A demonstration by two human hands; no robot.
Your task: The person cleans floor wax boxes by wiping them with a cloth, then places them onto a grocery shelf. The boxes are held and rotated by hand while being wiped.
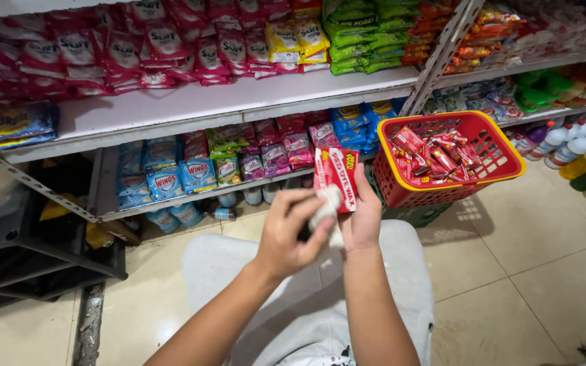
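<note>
Fingers (306, 207) of the left hand (286, 234) are curled shut around a small whitish cloth (325, 210), pressing it vs. the lower face of a red packet (336, 177). Right hand (363, 217) grips that same packet from behind & the right edge, thumb side toward the camera, fingers closed on it. Packet is held upright, approx. centre of view, above the person's lap; red w/ a white band and a yellow spot at the top corner.

Below the hands: light grey trousers (401, 271), person seems to squat or sit low over a pale tiled floor (510, 285).

Just right of the packet & a bit farther: red plastic basket (503, 146) w/ yellow rim, tilted, holding a heap of similar red packets (435, 156). It sits on something dark green, mostly hidden.

Far right, on the floor: row of bottles (578, 152), white, purple, yellow, green.

Left, near: dark crate or rack (28, 251), contents can't be made out.

Farther back: metal shelf unit (239, 102). Lower shelf carries blue sachets (167, 179) at left, then green & pink/magenta ones (272, 152), blue again nearer the basket. Under it, a few small blue-white items on the floor. Upper shelf: rows of pink-red sachets (137, 51), yellow (296, 37), green (361, 34), orange-red at far right.
</note>
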